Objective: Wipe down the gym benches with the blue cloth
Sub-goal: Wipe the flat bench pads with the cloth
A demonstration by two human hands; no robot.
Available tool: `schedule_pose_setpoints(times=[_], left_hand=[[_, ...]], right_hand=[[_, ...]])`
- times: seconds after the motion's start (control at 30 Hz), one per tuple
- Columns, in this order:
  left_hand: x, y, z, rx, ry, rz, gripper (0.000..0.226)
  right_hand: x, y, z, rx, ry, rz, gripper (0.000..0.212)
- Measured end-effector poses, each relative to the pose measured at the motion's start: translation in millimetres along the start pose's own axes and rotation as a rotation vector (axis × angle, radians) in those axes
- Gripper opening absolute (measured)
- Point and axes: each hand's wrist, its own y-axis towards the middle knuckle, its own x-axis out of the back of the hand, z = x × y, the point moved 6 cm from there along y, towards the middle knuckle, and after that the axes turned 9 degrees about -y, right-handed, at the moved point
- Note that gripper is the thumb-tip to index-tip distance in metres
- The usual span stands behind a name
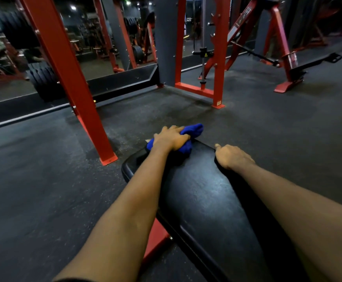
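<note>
The blue cloth is sitting bunched at the far, twelve o'clock end of the bench, with part of it hanging past the pad's edge. The likely trouble is that a wad like this is touching only a narrow strip, so passes toward six o'clock may be leaving streaks untouched along the pad's sides. A push any further toward twelve could also be carrying the cloth off the end and onto the floor. A wide sweep toward ten o'clock may be bringing knuckles close to the red upright standing beside the bench. The left hand is lying palm-down on the cloth, its arm reaching out nearly straight, fingers curling over the wad and gripping it. The right hand is bracing at about two o'clock on the pad's side edge, thumb lying out along the top, the fingers folding down over the edge and out of sight, apparently holding the bench steady.
</note>
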Motion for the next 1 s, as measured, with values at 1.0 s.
schedule_pose_setpoints(times=[1.0], left_hand=[[-14,36,-20,-0.099,0.015,0.219,0.059]], right_hand=[[-1,-2,-3,-0.037,0.012,-0.019,0.06]])
